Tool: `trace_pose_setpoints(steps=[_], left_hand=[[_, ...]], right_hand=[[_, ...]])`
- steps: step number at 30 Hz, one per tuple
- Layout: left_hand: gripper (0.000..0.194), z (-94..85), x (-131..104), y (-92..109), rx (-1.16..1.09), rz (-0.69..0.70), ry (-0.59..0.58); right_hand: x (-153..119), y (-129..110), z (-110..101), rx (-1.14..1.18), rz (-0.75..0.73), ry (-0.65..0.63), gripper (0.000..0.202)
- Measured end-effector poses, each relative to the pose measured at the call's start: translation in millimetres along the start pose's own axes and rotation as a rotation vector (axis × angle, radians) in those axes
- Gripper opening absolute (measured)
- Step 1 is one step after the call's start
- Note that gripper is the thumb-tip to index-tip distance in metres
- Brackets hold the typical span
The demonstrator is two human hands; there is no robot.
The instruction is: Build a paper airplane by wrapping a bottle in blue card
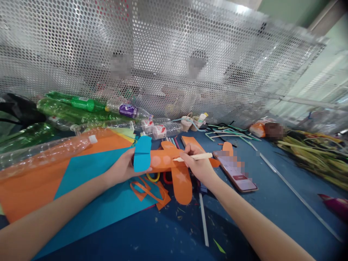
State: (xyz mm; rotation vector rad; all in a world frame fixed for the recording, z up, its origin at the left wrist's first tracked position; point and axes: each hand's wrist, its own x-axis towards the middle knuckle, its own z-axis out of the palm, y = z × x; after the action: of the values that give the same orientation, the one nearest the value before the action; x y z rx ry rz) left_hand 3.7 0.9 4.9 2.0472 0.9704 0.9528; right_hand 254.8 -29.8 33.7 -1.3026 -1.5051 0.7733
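An orange paper airplane [182, 185] with pale circles and star shapes is held above the blue table. My left hand [125, 165] is closed round its left end, by the blue paper piece [143, 154] wrapped there. In my right hand [196, 165] is a cream marker [202, 156], pinched with its tip against the orange body beside the circles. Below the airplane lie orange paper scraps [161, 195] and the yellow handle of scissors [153, 177]. My left fingers are partly hidden behind the airplane.
Blue sheets [89, 181] and orange sheets [24, 188] cover the left. Plastic bottles [78, 103] line the mesh panel [163, 47]. A phone [236, 172], a white stick [203, 221], thin strips and dry stalks [312, 156] are on the right. People show behind the mesh.
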Motion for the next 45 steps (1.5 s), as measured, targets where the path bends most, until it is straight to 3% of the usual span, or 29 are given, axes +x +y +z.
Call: trace_pose_setpoints(steps=[6,15,21,27,45], left_hand=[[0.032,0.0,0.6,-0.9,0.017,0.025,0.0],[0.032,0.1,0.3,-0.6,0.005,0.024,-0.012],[0.034,0.1,0.1,-0.7,0.024,0.006,-0.001],[0.034,-0.4,0.6,1.6,0.013,0.006,0.002],[0.034,0.3,-0.4,-0.7,-0.001,0.0,-0.003]], right_hand=[[0.4,-3.7,0.2,-0.012,-0.02,0.064,0.025],[-0.9,-3.3,-0.8,-0.023,-0.012,0.009,0.025],[-0.8,-4.7,-0.4,-0.027,-0.016,0.065,0.026],[-1.1,-5.6,-0.7,-0.029,-0.024,0.023,0.027],[1.0,-2.4,-5.3,-0.079,-0.047,0.083,0.026]])
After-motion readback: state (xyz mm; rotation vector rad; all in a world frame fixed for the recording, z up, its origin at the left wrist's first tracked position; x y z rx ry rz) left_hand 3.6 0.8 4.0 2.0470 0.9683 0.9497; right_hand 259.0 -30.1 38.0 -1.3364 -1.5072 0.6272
